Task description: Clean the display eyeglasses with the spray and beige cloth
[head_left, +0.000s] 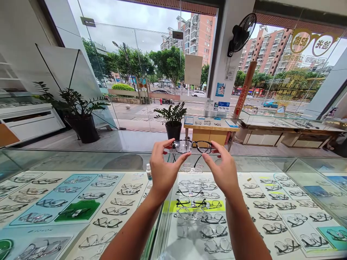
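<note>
Black-rimmed glasses [194, 142] are held mid-picture above the glass surface [81, 162], left hand [165, 167] and right hand [222, 168] each pinching one end in a thumb-and-finger grip, seemingly for levelness; the temples [198, 161] are hard to make out.

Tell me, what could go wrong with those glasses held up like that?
The glasses might slip, since the left hand and right hand hold them by the fingertips at the two ends; they could then hit the glass display case below. The thumbs sit close to the lower rims, so they may smudge a lens. Uneven pressure could perhaps bend the frame.
</note>
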A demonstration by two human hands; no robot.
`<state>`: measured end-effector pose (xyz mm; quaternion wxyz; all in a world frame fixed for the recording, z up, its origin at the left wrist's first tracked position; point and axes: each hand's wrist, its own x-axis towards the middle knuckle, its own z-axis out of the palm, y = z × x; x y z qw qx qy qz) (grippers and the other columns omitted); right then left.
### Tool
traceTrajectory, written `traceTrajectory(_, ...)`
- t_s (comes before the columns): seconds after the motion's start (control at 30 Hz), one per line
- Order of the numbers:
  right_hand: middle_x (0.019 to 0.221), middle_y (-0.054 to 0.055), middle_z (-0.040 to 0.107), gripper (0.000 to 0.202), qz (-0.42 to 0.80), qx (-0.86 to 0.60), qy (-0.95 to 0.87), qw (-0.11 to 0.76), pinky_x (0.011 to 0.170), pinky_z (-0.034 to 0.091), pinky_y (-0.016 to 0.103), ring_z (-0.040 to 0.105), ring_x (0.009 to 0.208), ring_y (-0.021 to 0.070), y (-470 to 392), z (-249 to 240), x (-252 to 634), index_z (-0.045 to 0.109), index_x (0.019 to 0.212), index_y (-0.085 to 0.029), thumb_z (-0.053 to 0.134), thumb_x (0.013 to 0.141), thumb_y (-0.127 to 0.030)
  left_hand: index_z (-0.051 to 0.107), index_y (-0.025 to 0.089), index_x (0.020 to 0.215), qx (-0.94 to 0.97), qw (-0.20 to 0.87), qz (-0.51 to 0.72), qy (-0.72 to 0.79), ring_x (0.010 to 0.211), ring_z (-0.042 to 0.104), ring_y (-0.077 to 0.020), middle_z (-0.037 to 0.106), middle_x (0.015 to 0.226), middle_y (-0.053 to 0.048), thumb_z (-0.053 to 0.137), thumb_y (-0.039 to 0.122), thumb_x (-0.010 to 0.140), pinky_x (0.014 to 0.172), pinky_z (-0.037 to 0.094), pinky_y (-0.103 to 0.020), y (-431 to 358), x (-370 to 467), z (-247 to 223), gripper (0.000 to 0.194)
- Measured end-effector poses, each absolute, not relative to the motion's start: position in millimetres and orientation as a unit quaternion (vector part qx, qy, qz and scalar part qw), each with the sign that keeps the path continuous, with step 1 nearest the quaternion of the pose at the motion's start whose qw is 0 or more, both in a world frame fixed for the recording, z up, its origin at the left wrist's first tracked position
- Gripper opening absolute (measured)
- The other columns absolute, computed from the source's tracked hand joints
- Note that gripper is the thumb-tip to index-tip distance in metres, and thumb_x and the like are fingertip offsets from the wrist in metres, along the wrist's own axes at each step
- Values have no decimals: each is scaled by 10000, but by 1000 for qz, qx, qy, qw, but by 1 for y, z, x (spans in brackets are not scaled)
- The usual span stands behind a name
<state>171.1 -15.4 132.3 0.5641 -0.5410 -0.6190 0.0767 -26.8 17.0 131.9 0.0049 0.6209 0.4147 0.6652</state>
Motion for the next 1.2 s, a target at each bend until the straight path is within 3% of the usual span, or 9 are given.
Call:
traceTrajectory(0.33, 1199, 122, 727, 500, -53, -503, -614, 606, 930, 567, 494, 684, 1055, 300, -18, 134, 163, 632, 1391, -237, 726, 962, -478, 702, 245, 1314, 637, 156, 634, 410, 1175, 718, -293, 751, 1267, -117, 906, 537, 782, 994, 555, -452, 35, -35, 130, 640)
traceTrajectory(0.73, 1229, 127, 707, 476, -70, -494, -607, 618, 954, 555, 498, 673, 1092, 302, -20, 135, 160, 633, 1374, -231, 740, 963, -446, 741, 235, 1286, 632, 250, 598, 424, 1116, 745, -291, 787, 1216, -127, 897, 561, 773, 1015, 557, -479, 42, -34, 127, 628)
traceTrajectory(0.83, 1222, 128, 718, 494, -56, -503, -603, 617, 943, 557, 495, 678, 1068, 299, -19, 135, 162, 647, 1376, -229, 746, 952, -463, 729, 238, 1293, 640, 207, 606, 424, 1108, 741, -283, 778, 1208, -113, 888, 566, 796, 964, 557, -445, 40, -34, 127, 617)
traceTrajectory(1.03, 1316, 129, 739, 577, 57, -539, -596, 593, 978, 553, 508, 692, 1078, 303, -17, 134, 170, 671, 1410, -227, 765, 920, -517, 692, 209, 1283, 651, -30, 656, 380, 1013, 702, -241, 735, 1141, -81, 885, 517, 833, 841, 543, -380, 28, -29, 129, 578)
traceTrajectory(1.2, 1331, 141, 743, 617, 100, -546, -590, 587, 1035, 537, 530, 695, 1134, 323, -17, 134, 172, 691, 1415, -217, 773, 897, -542, 683, 197, 1285, 650, -91, 662, 361, 984, 683, -236, 726, 1114, -85, 881, 489, 848, 828, 558, -382, 23, -28, 131, 562)
